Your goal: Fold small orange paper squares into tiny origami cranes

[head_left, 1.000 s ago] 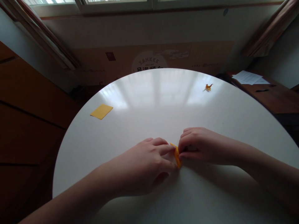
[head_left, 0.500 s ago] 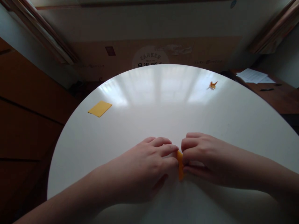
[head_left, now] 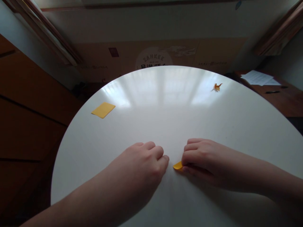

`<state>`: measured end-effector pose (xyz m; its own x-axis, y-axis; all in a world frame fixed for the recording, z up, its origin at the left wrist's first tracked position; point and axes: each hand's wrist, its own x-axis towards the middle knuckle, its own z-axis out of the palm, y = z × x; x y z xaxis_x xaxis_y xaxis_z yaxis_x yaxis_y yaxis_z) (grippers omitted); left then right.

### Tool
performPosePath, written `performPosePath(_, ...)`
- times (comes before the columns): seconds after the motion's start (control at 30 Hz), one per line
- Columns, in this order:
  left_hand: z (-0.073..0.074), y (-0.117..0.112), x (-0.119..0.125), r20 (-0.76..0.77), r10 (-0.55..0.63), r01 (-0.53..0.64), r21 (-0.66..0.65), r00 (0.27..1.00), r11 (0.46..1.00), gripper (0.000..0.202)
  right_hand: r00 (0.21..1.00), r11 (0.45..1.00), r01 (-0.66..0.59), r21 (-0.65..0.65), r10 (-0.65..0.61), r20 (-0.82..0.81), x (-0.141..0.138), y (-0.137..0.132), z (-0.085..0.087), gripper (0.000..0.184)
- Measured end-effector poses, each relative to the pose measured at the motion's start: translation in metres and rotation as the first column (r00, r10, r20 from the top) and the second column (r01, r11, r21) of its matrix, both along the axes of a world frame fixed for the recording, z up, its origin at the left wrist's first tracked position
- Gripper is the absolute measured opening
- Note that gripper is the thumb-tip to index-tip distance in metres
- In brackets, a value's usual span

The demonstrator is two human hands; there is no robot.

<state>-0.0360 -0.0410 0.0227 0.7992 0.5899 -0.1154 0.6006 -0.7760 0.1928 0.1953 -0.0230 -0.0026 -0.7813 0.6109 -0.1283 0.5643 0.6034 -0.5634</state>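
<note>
A small piece of folded orange paper (head_left: pixel 178 165) lies on the round white table (head_left: pixel 165 107) near its front. My right hand (head_left: pixel 201 157) has its fingers curled down on the paper, pinching it; most of the paper is hidden under them. My left hand (head_left: pixel 142 167) rests just left of the paper with its fingers curled under, a small gap away from it, and I see nothing in it.
A flat yellow sheet (head_left: pixel 103 109) lies at the table's left side. A small folded orange paper figure (head_left: pixel 217 86) stands at the far right. A dark side table with white papers (head_left: pixel 258 77) and a pen (head_left: pixel 272 92) is at the right.
My left hand has let go of the orange paper and drawn back to the left with its fingers curled. The paper now lies flatter under my right hand's fingers.
</note>
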Motion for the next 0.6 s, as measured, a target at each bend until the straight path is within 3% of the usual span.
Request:
performPosePath(0.1, 0.002, -0.019, 0.002, -0.108, -0.044, 0.045, 0.006, 0.993, 0.999, 0.021, 1.0, 1.0, 0.01, -0.025, -0.011, -0.009, 0.0, 0.0, 0.0, 0.03)
performPosePath(0.2, -0.002, -0.029, 0.006, -0.123, -0.05, 0.052, 0.017, 0.991, 0.998, 0.025, 1.0, 1.0, 0.006, -0.029, -0.006, 0.0, 0.002, -0.001, 0.001, 0.029)
performPosePath(0.37, -0.004, -0.014, 0.003, -0.12, 0.011, -0.021, -0.088, 0.993, 0.996, 0.032, 0.999, 0.999, -0.031, -0.033, 0.033, 0.036, 0.003, -0.002, 0.004, 0.024)
performPosePath(0.6, -0.001, 0.003, 0.003, -0.072, -0.061, 0.048, -0.176, 0.995, 0.983, 0.032, 0.998, 0.998, -0.028, -0.051, 0.03, 0.046, 0.003, -0.001, 0.002, 0.023)
